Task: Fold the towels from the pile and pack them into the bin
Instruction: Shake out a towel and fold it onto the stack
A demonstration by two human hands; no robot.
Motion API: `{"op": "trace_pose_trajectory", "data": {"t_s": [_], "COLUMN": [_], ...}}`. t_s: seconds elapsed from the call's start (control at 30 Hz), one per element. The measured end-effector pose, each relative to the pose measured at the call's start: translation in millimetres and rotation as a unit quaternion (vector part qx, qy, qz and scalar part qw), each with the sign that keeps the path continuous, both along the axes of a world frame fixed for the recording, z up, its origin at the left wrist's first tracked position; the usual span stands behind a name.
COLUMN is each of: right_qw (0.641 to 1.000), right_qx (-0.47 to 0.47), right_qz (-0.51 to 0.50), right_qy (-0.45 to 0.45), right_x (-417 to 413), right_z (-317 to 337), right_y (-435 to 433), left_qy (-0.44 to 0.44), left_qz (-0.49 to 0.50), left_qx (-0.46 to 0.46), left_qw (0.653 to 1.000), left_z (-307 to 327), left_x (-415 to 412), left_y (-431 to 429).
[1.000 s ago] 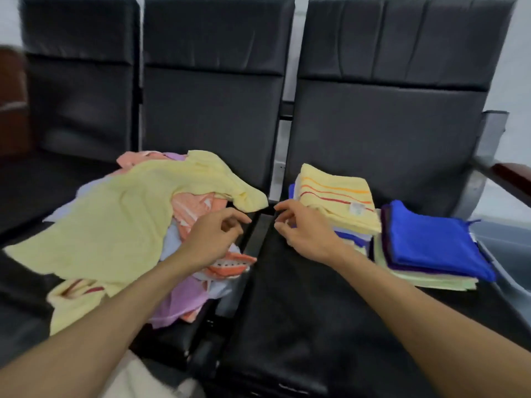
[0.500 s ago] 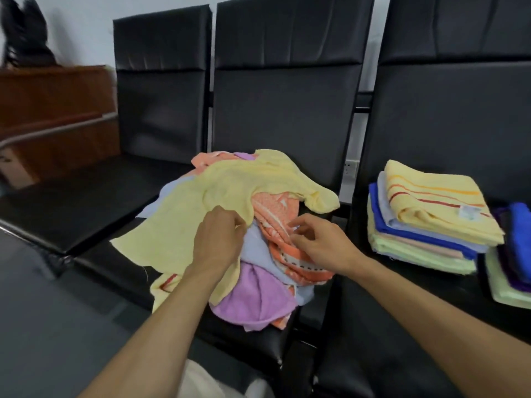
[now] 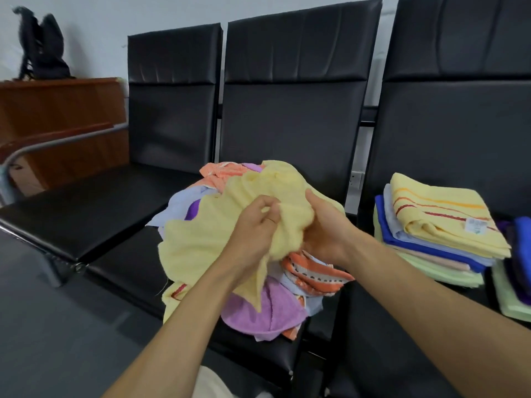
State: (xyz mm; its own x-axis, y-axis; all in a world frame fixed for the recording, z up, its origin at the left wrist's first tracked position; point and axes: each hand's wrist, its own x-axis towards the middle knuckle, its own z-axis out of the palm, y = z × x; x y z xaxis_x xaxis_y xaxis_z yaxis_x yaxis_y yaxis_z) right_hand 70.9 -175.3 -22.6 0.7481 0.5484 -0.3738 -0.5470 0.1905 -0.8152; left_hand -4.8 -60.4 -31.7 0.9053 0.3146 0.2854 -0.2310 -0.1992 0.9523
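1. Left hand (image 3: pixel 255 225) and right hand (image 3: pixel 324 228), close together, both grip the bunched middle of the yellow towel (image 3: pixel 201 242).
2. Its loose edges drape over the pile (image 3: pixel 258 317) on the middle seat (image 3: pixel 129 268).
3. Folded stack (image 3: pixel 436 231) sits well apart, on the right seat (image 3: pixel 388 340).

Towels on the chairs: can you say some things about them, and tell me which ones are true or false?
1. The left hand and the right hand both grip the yellow towel. True.
2. The pile lies on the floor. False: it lies on a black chair seat.
3. A striped yellow towel tops the folded stack. True.
4. The purple towel is on top of the pile. False: it sits low at the front, under the yellow towel.
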Motion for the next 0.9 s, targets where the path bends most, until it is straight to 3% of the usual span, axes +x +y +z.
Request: {"op": "trace_pose_trajectory", "data": {"t_s": [0.1, 0.2, 0.27, 0.33, 0.4, 0.47, 0.57, 0.67, 0.8, 0.9], "right_qw": [0.997, 0.987, 0.989, 0.991, 0.992, 0.990, 0.983, 0.978, 0.965, 0.955], "right_qx": [-0.022, -0.100, -0.079, -0.056, -0.055, -0.074, -0.129, -0.154, -0.200, -0.236], "right_qz": [-0.067, -0.115, -0.114, -0.113, -0.112, -0.115, -0.117, -0.119, -0.127, -0.128], "right_qy": [0.015, -0.050, -0.046, -0.037, -0.034, -0.028, -0.053, -0.080, -0.109, -0.123], "right_x": [1.7, 3.0, -1.0, -4.5, -8.5, -10.0, -10.4, -10.9, -4.6, -1.8], "right_z": [5.1, 4.1, 4.3, 4.3, 3.1, -0.7, -7.0, -10.9, -14.9, -17.1], "right_y": [-1.8, -9.9, -18.8, -30.9, -41.9, -53.7, -65.4, -67.2, -65.4, -64.5], "left_qy": [0.081, 0.132, 0.119, 0.073, 0.028, 0.047, 0.133, 0.226, 0.268, 0.287], "left_qz": [-0.205, -0.295, -0.228, -0.082, 0.117, 0.242, 0.254, 0.201, 0.236, 0.226], "left_qx": [-0.078, -0.034, -0.046, -0.079, 0.011, 0.167, 0.308, 0.370, 0.452, 0.419], "left_qw": [0.972, 0.946, 0.965, 0.991, 0.993, 0.955, 0.907, 0.878, 0.818, 0.832], "left_z": [4.2, 6.8, 8.0, 5.8, -4.7, -17.8, -29.0, -33.5, -28.3, -22.8], "left_x": [-13.6, -18.3, -11.8, 0.4, 17.5, 33.0, 48.5, 52.2, 55.5, 55.6], "left_y": [-10.0, -7.8, -7.5, -7.4, 3.9, 19.0, 30.5, 25.1, 20.5, 17.1]}}
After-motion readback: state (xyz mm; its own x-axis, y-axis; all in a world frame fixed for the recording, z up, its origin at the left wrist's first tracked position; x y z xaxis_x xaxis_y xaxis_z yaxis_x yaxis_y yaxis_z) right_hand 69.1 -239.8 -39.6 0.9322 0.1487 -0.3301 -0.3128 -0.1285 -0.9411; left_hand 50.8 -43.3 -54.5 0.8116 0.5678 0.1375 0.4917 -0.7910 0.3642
